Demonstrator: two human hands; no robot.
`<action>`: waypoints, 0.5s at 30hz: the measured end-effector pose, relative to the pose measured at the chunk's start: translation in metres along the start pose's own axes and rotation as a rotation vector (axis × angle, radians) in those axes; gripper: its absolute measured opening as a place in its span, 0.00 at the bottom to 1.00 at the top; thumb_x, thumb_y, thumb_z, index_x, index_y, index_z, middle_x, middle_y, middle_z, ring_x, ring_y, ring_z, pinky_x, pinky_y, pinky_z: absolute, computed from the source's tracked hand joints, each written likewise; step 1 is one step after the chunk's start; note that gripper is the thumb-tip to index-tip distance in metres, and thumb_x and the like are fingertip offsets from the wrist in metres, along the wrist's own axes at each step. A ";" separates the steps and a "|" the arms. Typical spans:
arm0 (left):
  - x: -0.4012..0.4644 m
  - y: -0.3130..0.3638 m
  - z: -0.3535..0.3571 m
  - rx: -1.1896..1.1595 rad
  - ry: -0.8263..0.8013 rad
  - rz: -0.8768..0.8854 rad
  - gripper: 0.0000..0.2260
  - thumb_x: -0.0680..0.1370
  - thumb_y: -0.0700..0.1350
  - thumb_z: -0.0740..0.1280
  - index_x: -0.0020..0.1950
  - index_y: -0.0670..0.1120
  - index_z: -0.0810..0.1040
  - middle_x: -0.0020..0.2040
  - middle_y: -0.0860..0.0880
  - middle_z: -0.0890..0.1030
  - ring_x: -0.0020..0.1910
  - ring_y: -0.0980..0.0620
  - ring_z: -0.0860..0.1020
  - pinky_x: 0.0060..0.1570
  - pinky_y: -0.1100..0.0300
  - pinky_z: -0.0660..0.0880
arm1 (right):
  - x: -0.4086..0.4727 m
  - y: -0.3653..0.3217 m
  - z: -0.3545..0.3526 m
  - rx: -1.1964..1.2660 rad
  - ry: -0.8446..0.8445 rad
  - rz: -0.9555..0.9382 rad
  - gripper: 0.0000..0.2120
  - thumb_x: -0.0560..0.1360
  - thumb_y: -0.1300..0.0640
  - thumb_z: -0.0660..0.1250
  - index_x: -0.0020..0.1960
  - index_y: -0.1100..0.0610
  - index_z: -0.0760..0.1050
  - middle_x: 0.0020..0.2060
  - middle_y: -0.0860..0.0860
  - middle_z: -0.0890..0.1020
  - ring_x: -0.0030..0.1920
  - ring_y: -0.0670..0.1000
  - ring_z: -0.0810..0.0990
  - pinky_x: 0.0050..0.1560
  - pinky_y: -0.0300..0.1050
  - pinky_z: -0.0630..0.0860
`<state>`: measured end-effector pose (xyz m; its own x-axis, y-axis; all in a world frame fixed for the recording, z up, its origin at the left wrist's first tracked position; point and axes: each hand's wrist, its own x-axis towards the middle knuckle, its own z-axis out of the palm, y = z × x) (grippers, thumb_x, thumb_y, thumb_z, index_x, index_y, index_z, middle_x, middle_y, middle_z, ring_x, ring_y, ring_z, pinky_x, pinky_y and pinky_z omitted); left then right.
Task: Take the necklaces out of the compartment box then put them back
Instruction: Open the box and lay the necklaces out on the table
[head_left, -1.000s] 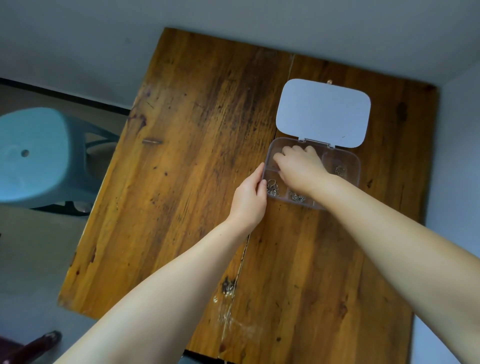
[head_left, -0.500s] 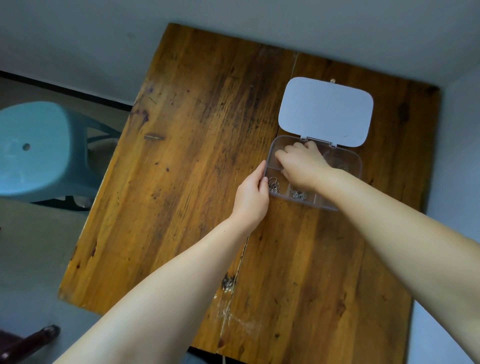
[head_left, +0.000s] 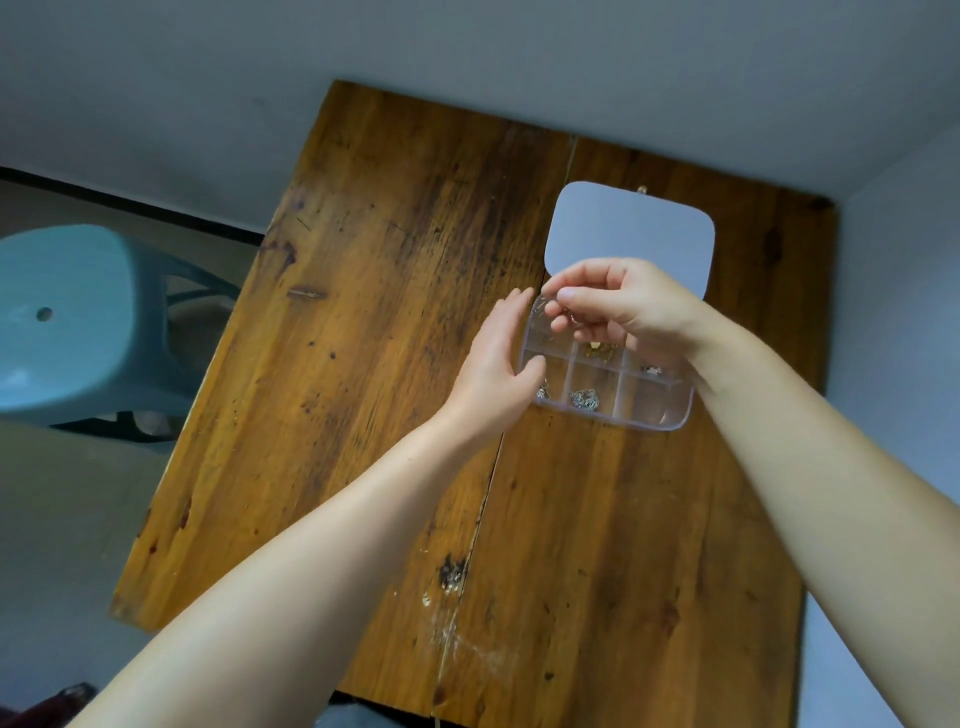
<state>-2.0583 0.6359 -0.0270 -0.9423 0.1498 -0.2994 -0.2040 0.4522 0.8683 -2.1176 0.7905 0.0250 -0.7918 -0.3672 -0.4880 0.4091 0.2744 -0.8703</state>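
A clear compartment box (head_left: 655, 410) lies open on the wooden table, its pale lid (head_left: 631, 231) folded back behind it. My left hand (head_left: 498, 364) rests flat against the box's left wall, fingers straight. My right hand (head_left: 618, 306) hovers over the back-left compartments, fingertips pinched on a thin necklace (head_left: 570, 317) that is mostly hidden by the fingers. A silver necklace (head_left: 584, 399) lies in a front compartment, a gold one (head_left: 597, 349) in the middle, another silver piece (head_left: 652, 370) at the right.
The wooden table (head_left: 374, 364) fills the middle of the view, with a seam running down its centre. A blue plastic stool (head_left: 78, 317) stands on the floor to the left. Grey walls close in behind and at the right.
My right hand has lifted out of the box and turned, with fingertips pinched on a necklace. The left hand stays against the box's left side. The camera view shifted downward.
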 end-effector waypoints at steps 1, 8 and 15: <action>-0.002 0.010 -0.009 -0.035 -0.057 0.034 0.20 0.79 0.43 0.61 0.71 0.51 0.65 0.76 0.51 0.61 0.75 0.55 0.56 0.72 0.53 0.58 | -0.004 -0.004 0.003 0.045 -0.018 -0.010 0.07 0.78 0.63 0.63 0.50 0.56 0.79 0.41 0.52 0.83 0.39 0.46 0.83 0.38 0.36 0.79; -0.008 -0.007 -0.080 -0.350 -0.210 -0.019 0.17 0.80 0.48 0.61 0.41 0.36 0.76 0.35 0.46 0.80 0.38 0.50 0.78 0.58 0.50 0.74 | -0.027 -0.011 0.019 0.223 0.025 0.020 0.07 0.77 0.61 0.63 0.49 0.59 0.79 0.33 0.50 0.81 0.29 0.44 0.76 0.26 0.31 0.71; 0.006 -0.065 -0.136 -0.445 -0.159 -0.263 0.14 0.80 0.50 0.62 0.35 0.48 0.73 0.26 0.53 0.66 0.27 0.54 0.63 0.38 0.59 0.69 | -0.035 0.024 0.089 0.385 0.095 0.186 0.09 0.76 0.66 0.64 0.54 0.60 0.78 0.40 0.53 0.85 0.39 0.47 0.85 0.36 0.34 0.80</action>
<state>-2.0871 0.4884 -0.0313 -0.7997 0.2286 -0.5552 -0.5526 0.0812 0.8295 -2.0395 0.7305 0.0155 -0.7199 -0.2542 -0.6459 0.6734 -0.0304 -0.7386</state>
